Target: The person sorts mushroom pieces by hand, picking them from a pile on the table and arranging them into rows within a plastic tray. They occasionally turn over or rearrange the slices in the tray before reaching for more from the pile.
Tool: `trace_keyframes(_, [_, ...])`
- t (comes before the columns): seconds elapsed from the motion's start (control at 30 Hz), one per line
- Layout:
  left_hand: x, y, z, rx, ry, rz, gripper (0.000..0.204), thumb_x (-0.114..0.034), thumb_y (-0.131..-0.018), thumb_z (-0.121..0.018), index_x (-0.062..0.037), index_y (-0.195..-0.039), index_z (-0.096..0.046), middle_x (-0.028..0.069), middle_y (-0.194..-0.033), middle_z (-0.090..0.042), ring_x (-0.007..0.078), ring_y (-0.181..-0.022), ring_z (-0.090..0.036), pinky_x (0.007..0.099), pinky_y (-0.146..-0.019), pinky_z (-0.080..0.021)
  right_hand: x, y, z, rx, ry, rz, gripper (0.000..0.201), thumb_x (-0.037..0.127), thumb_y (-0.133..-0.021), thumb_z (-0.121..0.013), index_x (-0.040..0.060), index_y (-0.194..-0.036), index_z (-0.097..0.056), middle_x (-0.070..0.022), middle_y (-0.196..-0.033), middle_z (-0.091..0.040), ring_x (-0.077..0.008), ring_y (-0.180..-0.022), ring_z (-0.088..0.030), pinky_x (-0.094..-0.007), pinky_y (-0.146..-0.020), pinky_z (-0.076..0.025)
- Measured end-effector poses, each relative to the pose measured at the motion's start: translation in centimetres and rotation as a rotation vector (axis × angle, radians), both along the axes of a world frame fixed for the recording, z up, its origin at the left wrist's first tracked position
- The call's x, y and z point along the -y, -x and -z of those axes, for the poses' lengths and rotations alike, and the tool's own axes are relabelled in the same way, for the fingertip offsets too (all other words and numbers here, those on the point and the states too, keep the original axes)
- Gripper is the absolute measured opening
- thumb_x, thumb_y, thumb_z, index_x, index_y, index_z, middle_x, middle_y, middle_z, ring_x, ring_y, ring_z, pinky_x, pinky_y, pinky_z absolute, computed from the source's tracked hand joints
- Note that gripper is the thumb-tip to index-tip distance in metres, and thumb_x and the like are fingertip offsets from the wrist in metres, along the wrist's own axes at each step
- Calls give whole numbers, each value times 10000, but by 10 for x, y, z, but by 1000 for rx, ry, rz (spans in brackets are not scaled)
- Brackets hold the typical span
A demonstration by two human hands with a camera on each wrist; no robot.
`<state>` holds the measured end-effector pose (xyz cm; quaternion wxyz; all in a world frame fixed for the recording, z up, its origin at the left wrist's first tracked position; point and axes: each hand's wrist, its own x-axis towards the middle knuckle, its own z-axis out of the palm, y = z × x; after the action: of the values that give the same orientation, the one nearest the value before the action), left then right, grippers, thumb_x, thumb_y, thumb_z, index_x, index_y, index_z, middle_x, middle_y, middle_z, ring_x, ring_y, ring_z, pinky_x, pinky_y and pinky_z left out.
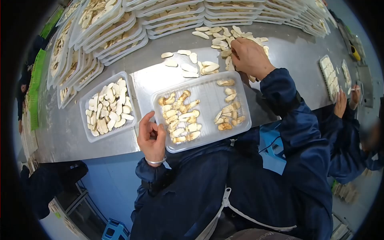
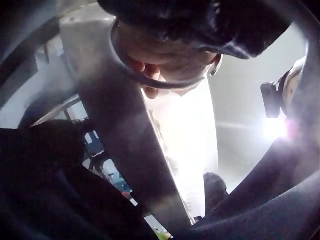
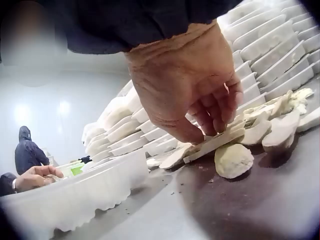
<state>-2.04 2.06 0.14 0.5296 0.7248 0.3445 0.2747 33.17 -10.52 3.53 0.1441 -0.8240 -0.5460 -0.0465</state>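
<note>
My right hand (image 1: 250, 58) reaches down into a loose pile of pale mushroom slices (image 1: 218, 40) on the metal table. In the right wrist view its thumb and curled fingers pinch a long mushroom slice (image 3: 215, 144) low over the table. A clear plastic tray (image 1: 206, 108) lies near my body, with browned mushroom slices (image 1: 182, 116) in rows at its left and a shorter column at its right. Beside the tray's left rim is my left hand (image 1: 151, 138), fingers loosely bent and holding nothing. The left wrist view shows little but that hand's bracelet and glare.
A second tray (image 1: 130, 108), heaped with pale slices, stands at the left. Tall stacks of filled trays (image 1: 172, 18) line the table's back. Several slices (image 1: 190, 68) lie behind the middle tray. Another person's hands (image 1: 340, 103) work at the far right beside a small tray (image 1: 330, 76).
</note>
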Motion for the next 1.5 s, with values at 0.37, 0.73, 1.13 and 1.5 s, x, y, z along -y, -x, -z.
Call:
trace_keyframes(0.37, [-1, -1, 6, 31, -74, -22, 411, 34, -868, -627, -10, -1275, -583, -61, -662, -491, 3, -572, -401, 180, -531, -325, 30, 20, -42, -464, -50, 5, 114, 95, -866, -643, 16, -944, -617, -131, -790, -656, -256, -703, -625, -344, -665, -500])
trace_keyframes(0.73, [-1, -2, 7, 30, -58, -27, 405, 27, -869, -631, -7, -1270, -583, -60, -661, -493, 8, -579, -405, 182, -533, -318, 29, 97, -28, -486, 143, -410, 93, 76, -828, -612, 29, -888, -665, -127, -865, -639, -335, -832, -620, -426, -760, -483])
trace_keyframes(1.13, [-1, 0, 9, 43, -44, -27, 410, 42, -864, -624, 3, -1269, -576, -50, -671, -499, 12, -577, -410, 181, -532, -324, 32, 32, -42, -130, -65, -19, 118, 125, -841, -630, 32, -912, -637, -116, -873, -618, -351, -800, -613, -449, -732, -487])
trace_keyframes(1.5, [-4, 9, 5, 66, 63, -3, 443, 51, -878, -628, 0, -1311, -548, -65, -701, -500, 5, -615, -423, 167, -576, -330, 52, -2, -6, -123, 23, 51, 127, 112, -844, -601, 4, -905, -629, -132, -896, -620, -342, -818, -618, -427, -720, -497])
